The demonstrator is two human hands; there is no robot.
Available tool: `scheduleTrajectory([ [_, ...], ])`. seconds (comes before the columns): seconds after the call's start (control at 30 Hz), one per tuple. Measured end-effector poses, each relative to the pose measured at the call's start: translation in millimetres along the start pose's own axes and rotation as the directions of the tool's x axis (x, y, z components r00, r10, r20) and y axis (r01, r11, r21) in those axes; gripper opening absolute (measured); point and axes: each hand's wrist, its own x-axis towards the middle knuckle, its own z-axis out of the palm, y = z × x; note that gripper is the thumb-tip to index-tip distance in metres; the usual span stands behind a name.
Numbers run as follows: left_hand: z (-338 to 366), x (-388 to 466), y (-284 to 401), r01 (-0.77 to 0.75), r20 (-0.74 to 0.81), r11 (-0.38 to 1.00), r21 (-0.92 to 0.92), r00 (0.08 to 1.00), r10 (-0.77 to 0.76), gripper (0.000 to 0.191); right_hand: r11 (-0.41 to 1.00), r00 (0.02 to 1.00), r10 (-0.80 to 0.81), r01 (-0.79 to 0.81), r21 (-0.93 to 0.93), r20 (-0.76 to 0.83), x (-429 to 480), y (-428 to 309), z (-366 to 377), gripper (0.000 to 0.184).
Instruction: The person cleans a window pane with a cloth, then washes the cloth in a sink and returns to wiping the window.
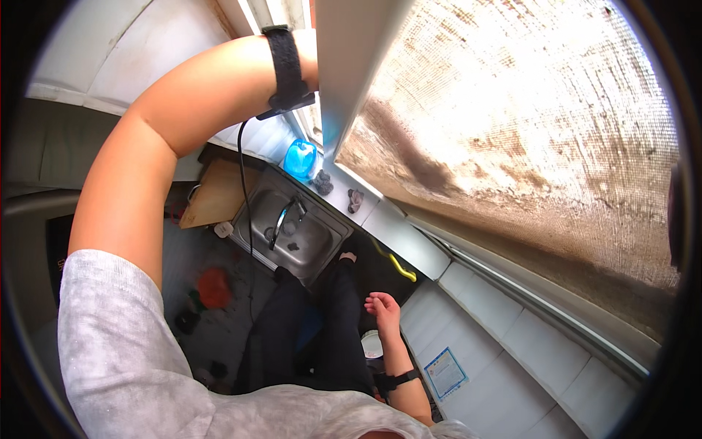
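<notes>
My left arm reaches up to the window, with a black strap at the wrist. My left hand is hidden behind the pale window frame (351,60). Beyond the frame is a dusty mesh screen (521,137), brightly lit. My right hand (384,310) hangs low over the dark worktop, fingers loosely curled, holding nothing. On the tiled sill below the frame stand a blue translucent container (300,159), a dark scouring pad (323,183) and a crumpled greyish rag (355,201). My legs extend towards the sink, and a bare foot (348,256) rests beside it.
A steel sink (318,244) with a curved chrome faucet (281,219) lies below the sill. Left of it is a wooden board (219,189). A black cable (247,197) hangs across the sink. A yellow strip-like object (403,269) lies right. Far below are a red object (215,288) and tiled wall with a sticker (445,373).
</notes>
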Motion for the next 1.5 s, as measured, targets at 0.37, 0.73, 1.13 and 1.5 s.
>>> scheduleTrajectory([
  [0.37,-8,15,9,-0.043,0.037,0.999,0.004,0.998,0.043,0.039,0.996,0.999,-0.001,-0.003,-0.084,-0.048,-2,28,-22,0.016],
  [0.73,-11,10,29,-0.051,-0.019,0.996,0.078,0.998,0.053,0.038,0.993,0.999,-0.017,0.011,-0.116,-0.050,-15,31,-29,0.017],
  [1.13,19,7,85,-0.211,-0.053,0.977,0.031,0.976,0.212,0.037,0.996,0.988,-0.007,-0.006,-0.087,-0.155,-29,11,-68,0.019],
  [1.5,6,14,15,-0.090,-0.045,0.995,0.035,0.995,0.091,0.036,0.990,0.989,0.073,-0.088,-0.112,-0.125,-34,43,-76,0.020],
])
